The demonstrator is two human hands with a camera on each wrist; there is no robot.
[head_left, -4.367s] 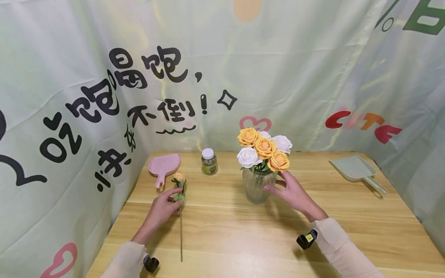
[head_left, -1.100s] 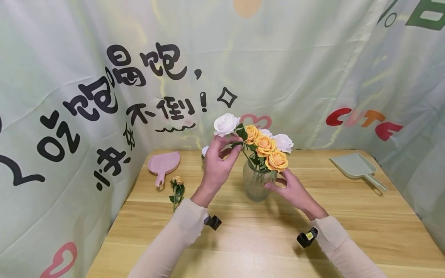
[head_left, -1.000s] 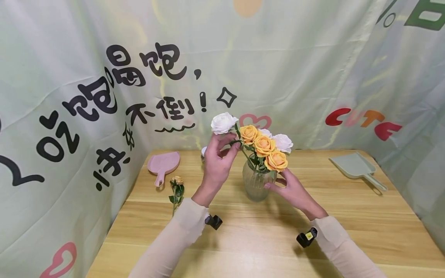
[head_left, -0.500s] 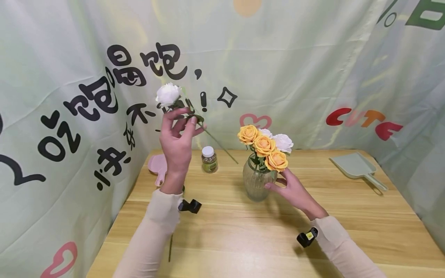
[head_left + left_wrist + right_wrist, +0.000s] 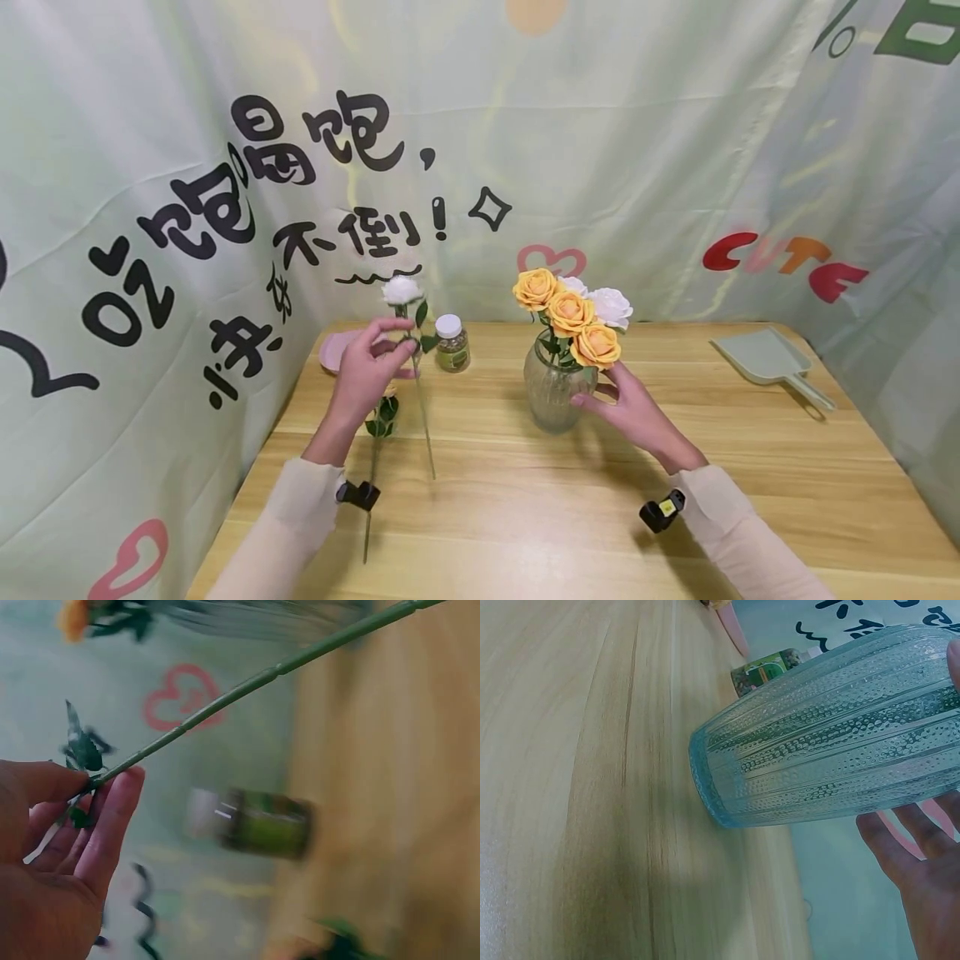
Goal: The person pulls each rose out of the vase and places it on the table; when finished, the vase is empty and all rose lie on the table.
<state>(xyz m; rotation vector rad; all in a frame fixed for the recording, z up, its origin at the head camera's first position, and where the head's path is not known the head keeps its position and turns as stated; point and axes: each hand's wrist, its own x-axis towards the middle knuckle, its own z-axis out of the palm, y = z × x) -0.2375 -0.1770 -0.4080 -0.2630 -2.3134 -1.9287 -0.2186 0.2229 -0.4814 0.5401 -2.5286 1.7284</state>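
My left hand (image 5: pixel 363 375) pinches the stem of a white rose (image 5: pixel 402 290) just under its leaves, holding it upright over the table left of the jar. In the left wrist view, the green stem (image 5: pixel 232 696) runs out from between thumb and fingers. My right hand (image 5: pixel 641 412) grips the side of a ribbed glass vase (image 5: pixel 553 400), thumb at the front, its other fingers partly hidden behind. Orange roses (image 5: pixel 572 313) and white roses (image 5: pixel 611 307) stand in the vase. Below my left hand lies an orange rose (image 5: pixel 384 417) on the table, its bloom mostly hidden.
A jar (image 5: pixel 452 353) with a white lid stands at the back, right of the held rose. Behind my left hand lies a pink dustpan (image 5: pixel 335 350), partly covered. A grey-green dustpan (image 5: pixel 765 358) lies at the back right of the wooden table (image 5: pixel 510 517).
My left hand has left the orange rose on the table, drawn a white rose out of the vase, swung it left and lowered it upright. The right hand stays on the vase.
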